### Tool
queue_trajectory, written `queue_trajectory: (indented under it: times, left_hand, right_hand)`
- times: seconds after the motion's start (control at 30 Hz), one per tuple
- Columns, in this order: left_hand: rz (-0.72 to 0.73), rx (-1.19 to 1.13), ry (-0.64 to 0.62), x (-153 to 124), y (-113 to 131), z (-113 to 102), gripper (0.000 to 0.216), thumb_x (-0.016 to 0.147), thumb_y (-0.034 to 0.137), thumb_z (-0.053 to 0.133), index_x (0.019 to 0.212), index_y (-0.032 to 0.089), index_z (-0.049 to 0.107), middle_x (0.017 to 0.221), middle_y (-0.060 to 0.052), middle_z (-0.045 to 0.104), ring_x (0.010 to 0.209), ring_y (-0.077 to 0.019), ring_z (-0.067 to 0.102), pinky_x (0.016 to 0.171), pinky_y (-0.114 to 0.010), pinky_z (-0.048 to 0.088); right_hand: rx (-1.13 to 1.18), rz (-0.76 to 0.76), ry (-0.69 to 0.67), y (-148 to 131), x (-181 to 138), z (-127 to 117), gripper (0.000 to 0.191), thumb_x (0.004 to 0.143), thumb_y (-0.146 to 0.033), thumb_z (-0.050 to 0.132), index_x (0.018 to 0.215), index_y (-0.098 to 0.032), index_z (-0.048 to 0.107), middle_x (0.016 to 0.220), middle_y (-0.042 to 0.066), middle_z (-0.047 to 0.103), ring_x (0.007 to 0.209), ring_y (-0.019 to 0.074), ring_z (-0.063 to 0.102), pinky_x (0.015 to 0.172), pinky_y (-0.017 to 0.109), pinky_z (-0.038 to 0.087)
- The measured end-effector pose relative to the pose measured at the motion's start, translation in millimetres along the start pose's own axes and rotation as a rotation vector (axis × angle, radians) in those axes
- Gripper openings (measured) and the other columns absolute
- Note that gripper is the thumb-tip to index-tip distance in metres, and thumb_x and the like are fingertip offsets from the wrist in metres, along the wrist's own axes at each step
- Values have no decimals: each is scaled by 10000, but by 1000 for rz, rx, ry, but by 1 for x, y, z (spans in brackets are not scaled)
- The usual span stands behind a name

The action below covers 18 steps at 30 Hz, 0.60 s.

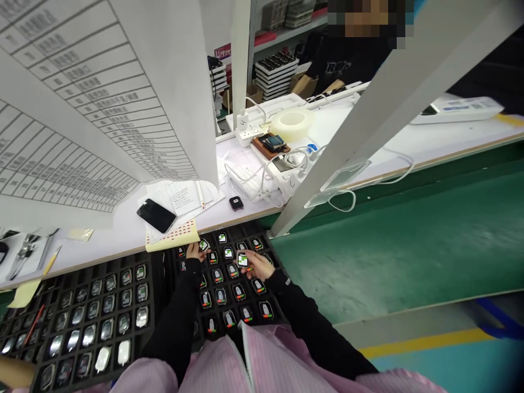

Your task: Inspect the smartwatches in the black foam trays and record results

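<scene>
My right hand [261, 265] pinches a smartwatch body [242, 260] with a lit white and green screen, above the right part of a black compartment tray [256, 301]. At the tray's far left, my left hand [195, 251] has its fingers closed on another watch body [203, 245] with a lit screen. Between the hands, a watch body [228, 252] with a similar green and white display lies in its compartment. Several more watch bodies fill the rows nearer to me, most with orange and green marks on dark screens.
A second tray [152, 295] of watch bodies lies to the left. On the white bench [213, 210] are a phone [156, 215], papers, a sheet of red stickers [174, 236], a small dark watch [236, 203], cables and a tape roll [293, 123]. A slanted post [347, 136] rises at right. Another person stands behind.
</scene>
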State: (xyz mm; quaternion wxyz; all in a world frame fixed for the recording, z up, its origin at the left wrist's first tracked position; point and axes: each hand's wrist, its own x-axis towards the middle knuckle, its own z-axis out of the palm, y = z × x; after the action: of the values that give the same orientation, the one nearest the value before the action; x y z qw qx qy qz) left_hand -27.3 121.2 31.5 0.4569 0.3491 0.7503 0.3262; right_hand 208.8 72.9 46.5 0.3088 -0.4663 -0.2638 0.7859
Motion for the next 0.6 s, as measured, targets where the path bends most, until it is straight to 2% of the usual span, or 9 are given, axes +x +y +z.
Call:
queue_trajectory:
  times: [0.07, 0.13, 0.23, 0.3, 0.43, 0.6]
  left_hand:
    - [-69, -168, -51, -22, -7, -3, 513, 906, 465, 358, 1318, 171, 443, 1041, -133, 631, 747, -163, 678, 481, -198, 432]
    - [-90, -331, -111, -49, -13, -8, 525, 840, 414, 509, 1307, 180, 460, 1049, -127, 628, 750, -165, 670, 472, -187, 410]
    - [31, -401, -149, -91, -15, -20, 703, 627, 352, 742, 1266, 198, 492, 1027, -98, 628, 702, -156, 643, 441, -177, 368]
    - [106, -400, -165, -118, -8, -30, 733, 573, 382, 778, 1232, 198, 514, 1032, -92, 623, 660, -141, 623, 427, -180, 357]
    - [144, -456, -139, -170, 21, -50, 643, 683, 526, 675, 1195, 163, 534, 989, -100, 613, 588, -112, 592, 405, -178, 334]
    - [325, -475, -104, -231, 56, -63, 540, 749, 431, 665, 1218, 192, 541, 1126, -105, 585, 701, -110, 596, 480, -179, 406]
  right_hand:
    - [60, -43, -46, 2, -14, 9, 414, 808, -376, 556, 1167, -190, 467, 1035, 119, 641, 635, 154, 609, 448, 224, 431]
    - [75, -98, -80, -1, -25, 18, 529, 683, -358, 687, 1138, -196, 469, 1016, 106, 645, 628, 147, 599, 446, 216, 424]
    - [23, -183, -131, -10, -38, 34, 639, 575, -357, 771, 1110, -191, 463, 969, 92, 655, 568, 120, 558, 416, 199, 392]
    - [-10, -209, -174, -18, -46, 45, 634, 582, -399, 771, 1097, -188, 469, 939, 87, 661, 526, 104, 526, 398, 194, 365]
    - [-10, -201, -233, -29, -65, 66, 543, 689, -553, 665, 1046, -177, 502, 887, 96, 664, 500, 110, 521, 381, 197, 326]
    - [-44, -266, -221, -38, -96, 90, 536, 700, -530, 665, 1072, -170, 527, 881, 89, 661, 489, 100, 508, 383, 187, 306]
